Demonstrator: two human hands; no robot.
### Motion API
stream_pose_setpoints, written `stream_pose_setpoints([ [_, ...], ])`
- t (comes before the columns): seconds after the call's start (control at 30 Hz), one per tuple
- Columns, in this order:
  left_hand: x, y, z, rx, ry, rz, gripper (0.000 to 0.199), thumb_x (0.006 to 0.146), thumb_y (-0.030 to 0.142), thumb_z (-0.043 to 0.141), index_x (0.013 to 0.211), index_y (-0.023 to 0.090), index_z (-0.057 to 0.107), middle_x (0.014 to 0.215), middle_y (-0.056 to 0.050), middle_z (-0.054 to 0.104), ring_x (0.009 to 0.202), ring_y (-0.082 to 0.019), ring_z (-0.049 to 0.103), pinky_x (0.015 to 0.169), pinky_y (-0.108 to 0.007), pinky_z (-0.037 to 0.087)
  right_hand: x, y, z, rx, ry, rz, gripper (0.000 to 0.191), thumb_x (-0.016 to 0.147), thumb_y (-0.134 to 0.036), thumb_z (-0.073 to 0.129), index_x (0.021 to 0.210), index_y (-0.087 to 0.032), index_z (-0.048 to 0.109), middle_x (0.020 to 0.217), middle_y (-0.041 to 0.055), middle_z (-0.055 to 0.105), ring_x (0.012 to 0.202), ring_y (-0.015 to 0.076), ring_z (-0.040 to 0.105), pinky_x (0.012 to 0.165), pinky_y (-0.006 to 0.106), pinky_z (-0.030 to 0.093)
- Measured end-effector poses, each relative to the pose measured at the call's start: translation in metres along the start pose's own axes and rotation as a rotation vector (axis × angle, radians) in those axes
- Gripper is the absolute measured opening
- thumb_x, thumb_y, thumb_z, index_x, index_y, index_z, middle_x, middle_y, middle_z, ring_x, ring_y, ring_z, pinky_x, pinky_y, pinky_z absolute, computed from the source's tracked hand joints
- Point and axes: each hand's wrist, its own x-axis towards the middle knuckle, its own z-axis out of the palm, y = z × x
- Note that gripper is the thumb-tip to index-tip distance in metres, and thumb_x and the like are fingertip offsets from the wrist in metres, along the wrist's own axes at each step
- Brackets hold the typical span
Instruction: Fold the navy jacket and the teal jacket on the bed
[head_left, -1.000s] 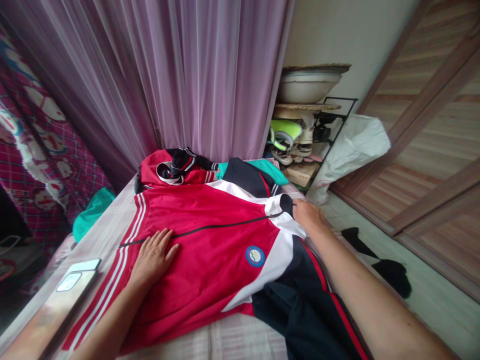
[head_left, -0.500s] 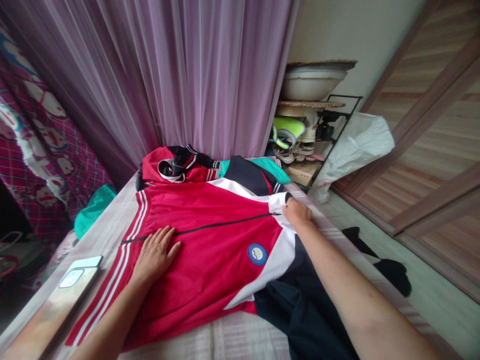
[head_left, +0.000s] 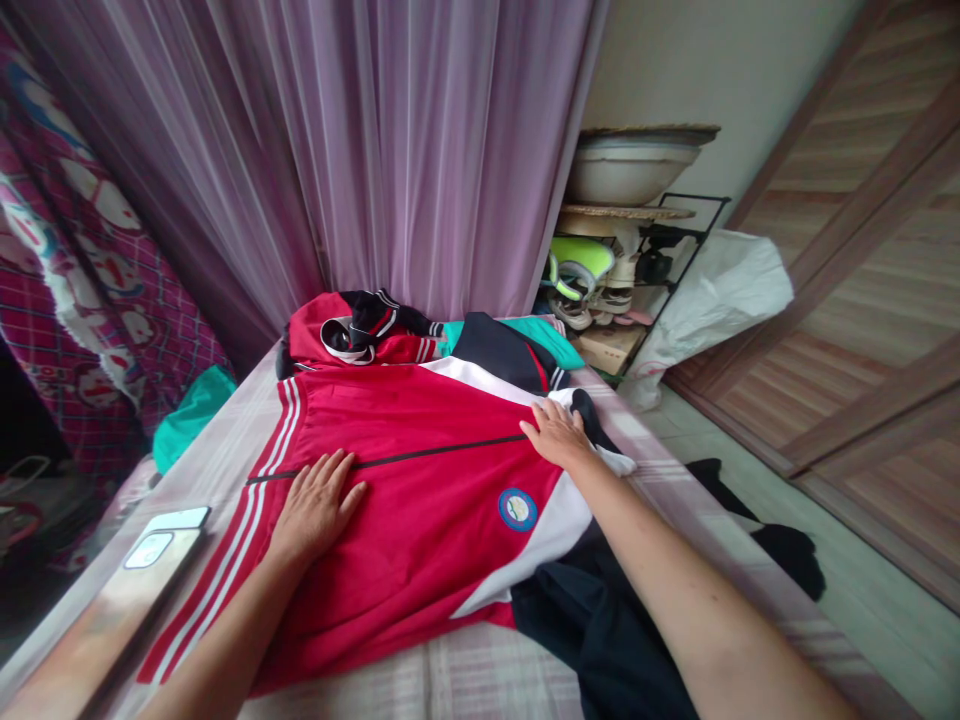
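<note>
A red, white and dark zip-up jacket (head_left: 420,540) lies spread out, with its front zipper running across the middle and a round blue badge (head_left: 517,510) on the chest. My left hand (head_left: 319,505) rests flat on the red front beside the zipper, close to the striped hem, fingers stretched. Over the upper end of the zipper, near the white collar, my right hand (head_left: 557,432) lies palm down with its fingers spread. The dark sleeve (head_left: 592,620) trails toward me; the other sleeve is folded away at the far side.
Red, black and teal clothes (head_left: 315,335) are heaped at the far edge of the checked bedspread (head_left: 442,675). A phone (head_left: 112,620) lies on the left. Beyond stands a shoe rack (head_left: 607,350) with basins (head_left: 630,170), a white bag (head_left: 712,300) beside it. Black cloth (head_left: 787,555) lies on the floor.
My right hand has let go of the white collar and moved left onto the jacket's upper front, fingers now spread. The collar has dropped flat. My left hand stays in place on the jacket.
</note>
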Motion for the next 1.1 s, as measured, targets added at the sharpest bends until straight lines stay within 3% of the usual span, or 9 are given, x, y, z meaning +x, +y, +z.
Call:
stream_pose_setpoints([
  [0.17, 0.0, 0.001, -0.001, 0.002, -0.005, 0.003, 0.059, 0.096, 0.051, 0.042, 0.143, 0.018, 0.051, 0.15, -0.013, 0.052, 0.141, -0.029, 0.045, 0.119, -0.05, 0.031, 0.005, 0.004, -0.001, 0.098, 0.001, 0.142, 0.068, 0.099, -0.056, 0.022, 0.151, -0.017, 0.039, 0.16, 0.0174, 0.031, 0.148, 0.0291, 0.023, 0.116, 0.059, 0.022],
  [0.33, 0.0, -0.001, 0.003, -0.017, 0.015, 0.009, 0.058, 0.096, 0.051, 0.043, 0.143, 0.019, 0.051, 0.149, -0.012, 0.053, 0.141, -0.03, 0.045, 0.119, -0.051, 0.031, 0.006, 0.014, -0.007, 0.038, 0.079, 0.121, 0.06, 0.1, -0.053, 0.023, 0.147, -0.024, 0.046, 0.16, 0.0127, 0.033, 0.147, 0.0287, 0.025, 0.116, 0.061, 0.019],
  [0.47, 0.0, -0.001, 0.003, -0.029, 0.016, 0.008, 0.058, 0.095, 0.052, 0.043, 0.143, 0.021, 0.051, 0.15, -0.012, 0.052, 0.142, -0.029, 0.043, 0.119, -0.051, 0.031, 0.009, 0.018, -0.012, 0.07, -0.009, 0.154, 0.058, 0.1, -0.053, 0.022, 0.147, -0.028, 0.044, 0.159, 0.0106, 0.034, 0.146, 0.0284, 0.029, 0.113, 0.065, 0.025],
  [0.53, 0.0, 0.0, 0.003, -0.025, 0.004, 0.0, 0.058, 0.095, 0.052, 0.043, 0.144, 0.02, 0.051, 0.15, -0.011, 0.051, 0.142, -0.029, 0.043, 0.119, -0.05, 0.03, 0.005, 0.016, -0.016, 0.051, 0.016, 0.148, 0.057, 0.1, -0.05, 0.023, 0.147, -0.025, 0.044, 0.159, 0.0118, 0.036, 0.145, 0.0281, 0.03, 0.113, 0.064, 0.024],
  [0.7, 0.001, 0.003, -0.001, -0.01, -0.009, -0.007, 0.059, 0.096, 0.052, 0.041, 0.144, 0.019, 0.05, 0.151, -0.012, 0.05, 0.143, -0.029, 0.042, 0.12, -0.049, 0.028, -0.03, 0.016, -0.013, -0.044, 0.207, -0.023, 0.056, 0.101, -0.043, 0.026, 0.152, -0.023, 0.038, 0.161, 0.0116, 0.034, 0.148, 0.0254, 0.026, 0.119, 0.058, 0.016],
  [0.87, 0.003, 0.003, -0.003, -0.022, -0.004, 0.013, 0.058, 0.096, 0.051, 0.039, 0.143, 0.018, 0.051, 0.15, -0.013, 0.051, 0.141, -0.03, 0.044, 0.117, -0.049, 0.032, -0.064, 0.029, -0.008, -0.06, 0.03, -0.098, 0.053, 0.1, -0.042, 0.032, 0.15, -0.028, 0.042, 0.16, 0.0064, 0.037, 0.146, 0.0242, 0.031, 0.119, 0.055, 0.019],
  [1.1, -0.001, 0.016, -0.022, 0.032, 0.043, 0.006, 0.053, 0.095, 0.045, 0.037, 0.135, 0.015, 0.057, 0.143, -0.015, 0.057, 0.135, -0.031, 0.049, 0.112, -0.048, 0.038, -0.099, 0.062, -0.019, -0.031, 0.045, -0.036, 0.053, 0.1, -0.042, 0.032, 0.149, -0.026, 0.043, 0.16, 0.0099, 0.036, 0.147, 0.0273, 0.031, 0.117, 0.055, 0.024],
])
